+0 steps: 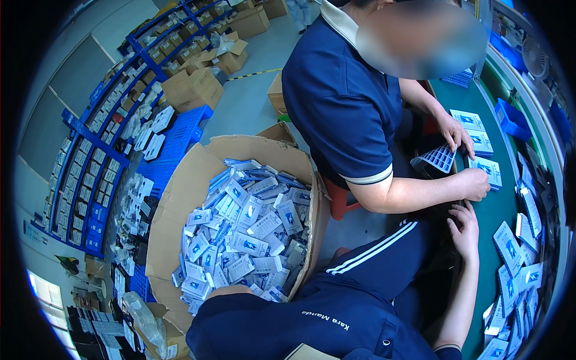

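Observation:
My right hand (464, 233) rests at the near edge of the green work table (447, 99), its fingers stretched out and apart, holding nothing. Just beyond its fingertips is a co-worker's hand (477, 183), over a small stack of white-and-blue flat boxes (487, 170). The co-worker's other hand (454, 130) is by a curved sheet with a dark grid of labels (437, 159). Of my left arm only the sleeve (219, 309) and a strip of skin show, beside the large carton; my left hand is hidden.
A large open carton (171, 180) full of small white-and-blue boxes (249, 243) stands to my left. More such boxes (510, 288) lie heaped on the table at right. A blue bin (513, 122), a red stool (341, 201), blue shelving (114, 144) and brown cartons (192, 90) stand around.

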### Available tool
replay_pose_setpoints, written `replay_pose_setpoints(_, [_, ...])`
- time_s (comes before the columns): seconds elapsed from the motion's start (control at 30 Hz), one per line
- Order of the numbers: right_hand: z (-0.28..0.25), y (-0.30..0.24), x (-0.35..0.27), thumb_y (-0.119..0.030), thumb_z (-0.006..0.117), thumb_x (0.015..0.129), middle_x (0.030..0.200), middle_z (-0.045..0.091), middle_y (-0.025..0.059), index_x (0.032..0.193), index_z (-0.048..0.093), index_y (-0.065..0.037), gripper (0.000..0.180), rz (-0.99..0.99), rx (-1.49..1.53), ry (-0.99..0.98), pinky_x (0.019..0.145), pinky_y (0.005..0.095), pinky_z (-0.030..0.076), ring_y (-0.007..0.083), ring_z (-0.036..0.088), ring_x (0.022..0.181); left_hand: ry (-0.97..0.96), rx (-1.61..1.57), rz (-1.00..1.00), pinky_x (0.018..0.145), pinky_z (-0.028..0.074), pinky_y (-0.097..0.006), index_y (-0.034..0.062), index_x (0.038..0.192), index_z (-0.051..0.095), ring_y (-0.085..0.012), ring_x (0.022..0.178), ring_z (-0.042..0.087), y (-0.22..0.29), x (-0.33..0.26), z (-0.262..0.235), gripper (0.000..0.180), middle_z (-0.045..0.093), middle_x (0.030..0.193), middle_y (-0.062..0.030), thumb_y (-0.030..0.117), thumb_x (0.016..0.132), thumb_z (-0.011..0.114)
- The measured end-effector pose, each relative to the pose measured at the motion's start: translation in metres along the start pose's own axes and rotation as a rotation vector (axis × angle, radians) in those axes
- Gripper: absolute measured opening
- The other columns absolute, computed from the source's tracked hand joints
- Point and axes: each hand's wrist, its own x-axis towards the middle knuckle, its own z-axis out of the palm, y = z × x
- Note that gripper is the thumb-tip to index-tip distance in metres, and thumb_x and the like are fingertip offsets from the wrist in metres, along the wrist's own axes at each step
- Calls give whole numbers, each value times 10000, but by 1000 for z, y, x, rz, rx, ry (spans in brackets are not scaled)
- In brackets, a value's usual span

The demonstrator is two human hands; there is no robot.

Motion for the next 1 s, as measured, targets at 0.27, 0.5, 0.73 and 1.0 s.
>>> replay_pose_setpoints(0.27, [-1, -1, 1, -24, 704, 777, 1191, 653, 138, 986, 687, -6, 211, -1, 8, 9, 1087, 446, 393, 374, 448, 1342, -15, -89, -68, 995, 446, -456, 51, 1448, 357, -344, 1236, 526, -1, -4, -13, 1103, 564, 1321, -188, 309, 543, 932])
replay_pose_setpoints(0.5, [-3, -1, -2, -40, 694, 776, 1171, 662, 140, 971, 700, -14, 197, -1, 57, 21, 1072, 444, 405, 365, 499, 1280, -17, -153, -140, 1007, 437, -456, 53, 1460, 338, -343, 1252, 513, 1, -11, -30, 1127, 554, 1336, -186, 313, 541, 935])
replay_pose_setpoints(0.73, [-2, 1, -3, -22, 690, 776, 1172, 652, 137, 983, 682, 1, 208, -45, 47, 11, 1065, 439, 410, 354, 501, 1272, -28, -249, -209, 1019, 429, -456, 56, 1473, 320, -341, 1268, 501, 6, -11, -26, 1150, 544, 1351, -184, 318, 539, 938])
replay_pose_setpoints(1.0, [-2, -1, -4, -44, 697, 785, 1184, 659, 137, 974, 702, -15, 191, -16, 32, 28, 1088, 447, 394, 369, 468, 1323, -35, -374, -299, 1032, 419, -456, 58, 1487, 299, -340, 1287, 487, 7, -14, -19, 1178, 532, 1368, -182, 323, 536, 941])
